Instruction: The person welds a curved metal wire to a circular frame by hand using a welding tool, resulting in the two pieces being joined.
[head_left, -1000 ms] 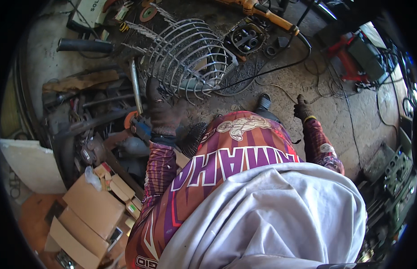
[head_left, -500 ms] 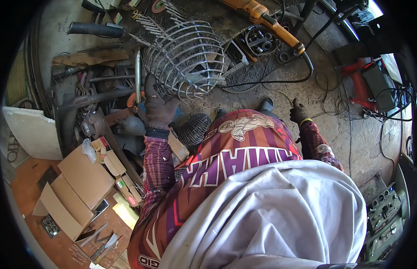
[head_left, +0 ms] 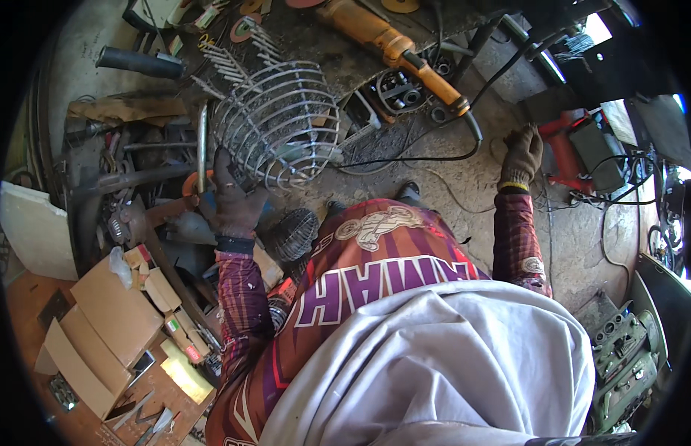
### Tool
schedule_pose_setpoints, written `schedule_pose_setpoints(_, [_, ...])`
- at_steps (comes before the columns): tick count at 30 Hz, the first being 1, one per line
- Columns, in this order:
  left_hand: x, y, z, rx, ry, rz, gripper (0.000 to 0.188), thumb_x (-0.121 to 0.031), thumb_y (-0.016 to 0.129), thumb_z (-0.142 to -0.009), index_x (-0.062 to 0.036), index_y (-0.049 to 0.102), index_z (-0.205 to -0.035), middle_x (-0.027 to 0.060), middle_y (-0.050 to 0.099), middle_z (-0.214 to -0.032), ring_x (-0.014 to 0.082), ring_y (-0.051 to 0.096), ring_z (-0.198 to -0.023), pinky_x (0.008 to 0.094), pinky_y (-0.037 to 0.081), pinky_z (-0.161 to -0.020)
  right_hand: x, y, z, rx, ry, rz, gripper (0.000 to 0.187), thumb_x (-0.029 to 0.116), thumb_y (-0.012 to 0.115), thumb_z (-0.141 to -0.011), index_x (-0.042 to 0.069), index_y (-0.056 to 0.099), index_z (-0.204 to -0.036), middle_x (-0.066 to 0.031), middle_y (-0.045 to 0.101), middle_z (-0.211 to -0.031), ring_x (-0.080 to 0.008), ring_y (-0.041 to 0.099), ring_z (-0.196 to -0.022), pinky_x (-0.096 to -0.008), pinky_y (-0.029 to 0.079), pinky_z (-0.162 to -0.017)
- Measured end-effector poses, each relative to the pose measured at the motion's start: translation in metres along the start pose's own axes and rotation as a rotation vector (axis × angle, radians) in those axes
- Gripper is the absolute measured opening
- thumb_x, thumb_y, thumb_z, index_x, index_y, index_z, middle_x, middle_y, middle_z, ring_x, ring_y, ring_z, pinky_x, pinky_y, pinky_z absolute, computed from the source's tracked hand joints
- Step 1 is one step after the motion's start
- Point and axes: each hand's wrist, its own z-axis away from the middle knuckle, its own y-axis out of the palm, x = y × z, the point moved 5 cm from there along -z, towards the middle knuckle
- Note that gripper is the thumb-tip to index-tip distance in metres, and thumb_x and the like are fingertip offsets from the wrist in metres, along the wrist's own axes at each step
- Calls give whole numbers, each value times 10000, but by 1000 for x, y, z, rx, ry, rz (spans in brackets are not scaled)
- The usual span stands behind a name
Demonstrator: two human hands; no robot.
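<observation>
A: In the head view, where's the wire cage (head_left: pixel 282 123)?
B: Upper left of centre, a bowl of curved metal rods, with loose rod ends sticking out at the top left.
A: And the left hand (head_left: pixel 239 204)?
B: Gloved, at the cage's lower left edge. Its fingers point up along the rim, thumb spread away from them; whether they grip a rod, I can't tell.
A: The right hand (head_left: pixel 522 154)?
B: Gloved too, well apart from the cage, just beside the red machine (head_left: pixel 565 149). Its fingers are bent loosely; the palm is hidden, so I can't tell whether they hold anything.
A: What lies between the hands?
B: Higher up, the orange power tool (head_left: pixel 405 52), slanting down to the right, its black cable (head_left: pixel 427 158) curving back toward the cage. Lower down, beside the left hand, is a dark wire coil (head_left: pixel 295 232).
</observation>
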Motion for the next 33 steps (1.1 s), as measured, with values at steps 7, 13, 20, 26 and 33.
schedule_pose_setpoints(7, [4, -1, 6, 9, -91, -6, 986, -174, 840, -754, -60, 272, -1551, 225, 455, -1500, 362, 498, -1358, 415, 442, -1101, 127, 117, -11, 368, -280, -116, 325, 190, 650, -997, 10, 603, -1263, -64, 673, -1023, -144, 655, -905, -289, 554, -806])
schedule_pose_setpoints(13, [-12, -7, 12, -2, -93, 65, 814, -169, 768, -849, -31, 336, -1525, 217, 484, -1482, 335, 490, -1370, 397, 426, -1103, 175, 165, 11, 396, -1168, 467, 447, 244, 757, -912, -7, 609, -1250, -82, 689, -1002, -170, 645, -888, -303, 533, -825])
schedule_pose_setpoints(20, [0, -10, 57, -99, -20, -32, 591, -180, 689, -934, 45, 460, -1429, 205, 565, -1371, 309, 595, -1214, 384, 478, -1022, 134, 121, -79, -329, -367, 140, 727, 399, 818, -825, -52, 553, -1330, -166, 692, -1115, -272, 662, -1015, -371, 503, -897])
schedule_pose_setpoints(26, [6, -18, 74, -36, -157, -9, 508, -167, 676, -947, 33, 520, -1387, 184, 628, -1275, 262, 637, -1123, 382, 503, -973, 135, 131, -132, 2, -186, 580, 824, 647, 737, -766, 34, 620, -1304, -211, 700, -1204, -375, 640, -1182, -435, 474, -1000])
schedule_pose_setpoints(33, [18, -11, 70, -32, -154, 115, 441, -119, 670, -940, 34, 556, -1338, 139, 660, -1162, 202, 630, -1053, 345, 512, -902, 140, 144, -141, -39, -298, 627, 658, 599, 676, -849, 54, 687, -1217, -207, 725, -1142, -397, 659, -1132, -473, 499, -942])
